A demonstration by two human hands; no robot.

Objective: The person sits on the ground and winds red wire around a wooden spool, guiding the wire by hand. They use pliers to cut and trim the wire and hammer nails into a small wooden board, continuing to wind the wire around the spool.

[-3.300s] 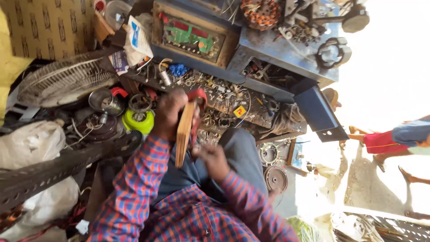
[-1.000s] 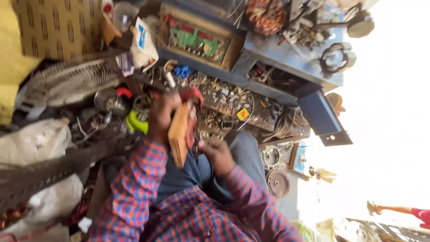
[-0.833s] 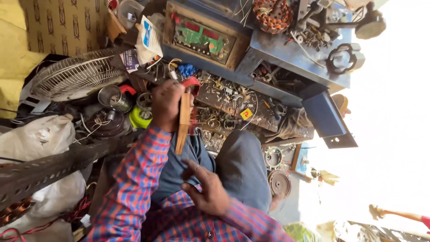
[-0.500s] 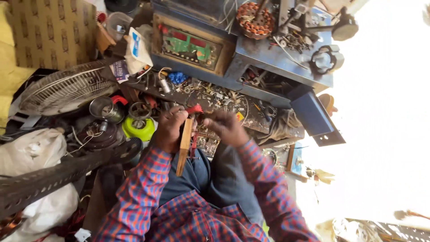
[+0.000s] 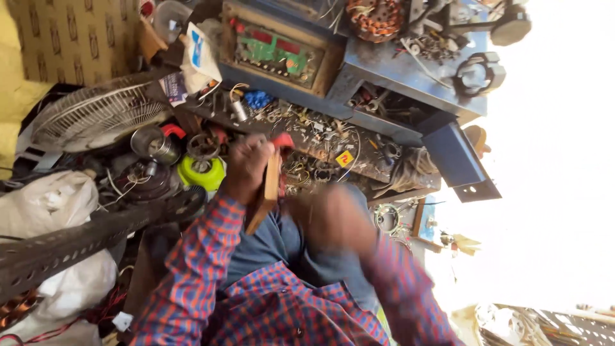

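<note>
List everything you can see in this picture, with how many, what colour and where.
flat wooden block: one, brown, red part at its top, held upright in the left hand
wire fan guard: one, pale grey, upper left
round plastic housing: one, lime green, left of the block
blue metal workbench: one, top, strewn with small metal parts
copper-wound stator: one, orange, top of bench
white sacks: at least two, lower left
left hand: fingers closed on the block
right hand: blurred, beside the block

Two hands: left hand [image 5: 246, 168], right hand [image 5: 330, 218]. One wooden board [image 5: 266, 192], one fan guard [image 5: 96, 115], one green round part [image 5: 202, 172], one circuit board [image 5: 275, 51].
</note>
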